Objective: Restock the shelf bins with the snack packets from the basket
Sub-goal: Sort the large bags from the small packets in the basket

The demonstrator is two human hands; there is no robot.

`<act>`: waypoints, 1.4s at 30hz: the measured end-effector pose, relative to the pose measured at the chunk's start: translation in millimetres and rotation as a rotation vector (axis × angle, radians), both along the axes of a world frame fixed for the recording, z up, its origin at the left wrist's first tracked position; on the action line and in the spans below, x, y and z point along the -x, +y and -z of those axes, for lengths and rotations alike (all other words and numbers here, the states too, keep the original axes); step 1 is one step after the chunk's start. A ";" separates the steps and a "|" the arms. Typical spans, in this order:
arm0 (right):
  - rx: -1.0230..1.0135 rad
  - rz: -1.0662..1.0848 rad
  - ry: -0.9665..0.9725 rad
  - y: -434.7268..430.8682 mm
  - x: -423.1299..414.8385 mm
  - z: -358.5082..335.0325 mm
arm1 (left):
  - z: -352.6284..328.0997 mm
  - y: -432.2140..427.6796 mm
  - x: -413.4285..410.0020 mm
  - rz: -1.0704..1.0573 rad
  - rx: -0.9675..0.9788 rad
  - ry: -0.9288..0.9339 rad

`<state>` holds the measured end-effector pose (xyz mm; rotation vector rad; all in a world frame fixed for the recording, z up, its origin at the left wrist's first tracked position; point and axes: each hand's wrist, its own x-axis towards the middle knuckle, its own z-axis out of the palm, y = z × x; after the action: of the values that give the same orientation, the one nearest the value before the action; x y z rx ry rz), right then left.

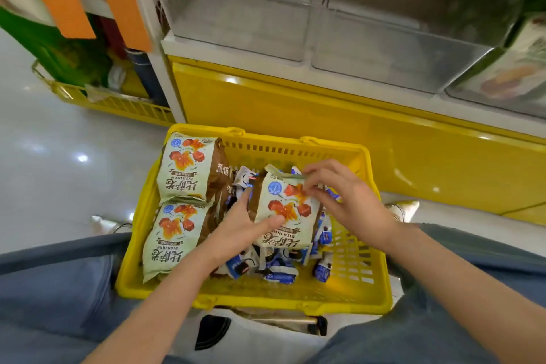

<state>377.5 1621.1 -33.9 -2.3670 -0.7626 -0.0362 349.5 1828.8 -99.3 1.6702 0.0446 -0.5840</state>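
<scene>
Glossy grey floor (59, 171) is carrying a yellow basket (295, 303). Inside the basket, right of centre, a pale green snack packet (283, 216) is resting on a heap of small blue packets (277, 269). Left hand (236, 230) is gripping its left edge, thumb on the front. Right hand (351, 204) is pinching its top right corner. Two matching packets (186, 168) are lying along the basket's left side. Clear bins (251, 18) are standing beyond the basket.
</scene>
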 end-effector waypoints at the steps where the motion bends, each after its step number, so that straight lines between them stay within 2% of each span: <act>1: -0.131 0.153 0.136 5.8 4.4 0.7 | -4.7 3.7 3.4 -0.060 0.016 -0.020; 3: -0.327 0.365 0.524 23.2 13.0 2.4 | -15.5 11.6 9.4 -0.183 0.039 -0.082; 4: -0.393 0.384 0.708 33.3 17.5 4.7 | -20.4 15.7 12.8 -0.214 0.034 -0.117; 6: -0.456 0.333 0.929 50.7 25.3 13.1 | -31.5 22.0 20.6 -0.230 -0.015 -0.158; 7: -0.470 0.311 0.960 59.3 27.9 16.1 | -35.7 27.4 23.2 -0.230 -0.063 -0.178; 10: -0.499 0.322 0.947 82.0 27.3 19.0 | -34.2 57.9 25.5 -0.277 -0.281 -0.319; 12: -0.513 0.365 0.970 97.3 25.2 23.6 | -16.9 90.3 20.1 -0.376 -0.543 -0.441; 14: -0.485 0.390 1.011 117.5 27.3 29.2 | 1.9 120.7 16.7 -0.485 -0.721 -0.371; 15: -0.464 0.389 1.026 128.5 30.5 33.7 | 7.8 130.7 17.6 -0.517 -0.709 -0.272; 18: -0.444 0.359 1.088 160.3 43.0 48.1 | 23.4 137.6 22.9 -0.519 -0.479 0.023; 19: -0.382 0.343 1.071 168.8 47.5 51.9 | 27.2 137.1 24.2 -0.531 -0.433 0.048; 22: 0.030 0.234 0.828 180.2 54.0 60.3 | 31.5 142.3 21.1 -0.675 -0.313 0.081; 23: 0.088 0.225 0.775 181.8 54.1 60.4 | 30.5 144.0 19.3 -0.711 -0.257 0.112; 26: 0.010 0.216 0.771 186.3 51.0 58.4 | 24.2 144.0 15.7 -0.697 -0.283 0.168; 30: -0.114 0.178 0.850 171.7 50.7 63.7 | 9.6 133.4 17.7 -0.666 -0.403 0.116; 31: -0.119 0.185 0.823 160.1 49.7 66.8 | 4.4 131.2 17.8 -0.689 -0.446 0.046; 33: -0.114 0.251 0.731 128.5 42.7 74.8 | -10.9 123.8 16.8 -0.737 -0.602 -0.227; 35: -0.089 0.378 0.648 91.2 28.3 84.9 | -27.5 103.5 12.6 -0.725 -0.591 -0.486; 36: -0.061 0.439 0.613 73.8 19.5 90.2 | -35.0 88.0 9.5 -0.670 -0.540 -0.527; 39: 0.040 0.562 0.563 35.8 -8.6 108.6 | -29.2 35.7 -4.9 -0.402 -0.498 -0.516; 42: 0.189 0.605 0.631 22.1 -36.6 129.1 | 5.7 -4.0 -30.8 -0.240 -0.490 -0.384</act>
<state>414.0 1643.2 -163.1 -2.4813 0.2634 0.5194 380.3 1824.8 -105.0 2.1895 0.1144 -0.0596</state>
